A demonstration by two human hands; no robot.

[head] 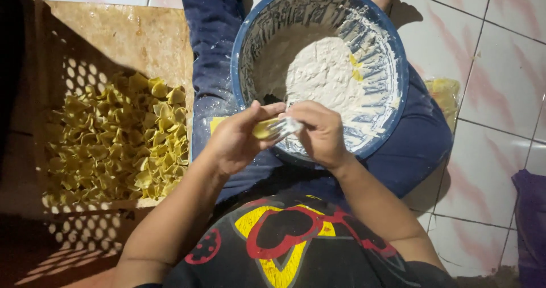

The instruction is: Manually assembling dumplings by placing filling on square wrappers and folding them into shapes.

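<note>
My left hand (236, 140) holds a small yellow dough wrapper (265, 128) between thumb and fingers. My right hand (321, 131) grips a metal fork (282, 127) whose tines, smeared with white paste, rest on the wrapper. Both hands meet over the near rim of a large blue bowl (242, 37) that sits in my lap. White filling paste (324, 74) is heaped in the bowl and streaked up its walls, with a few yellow scraps stuck on the right side.
A perforated crate (77, 225) at my left holds a heap of folded yellow dumplings (116, 137). A stack of yellow wrappers in plastic (445, 94) lies right of my knee on the white tiled floor (495, 145). Purple cloth (532, 225) is at the right edge.
</note>
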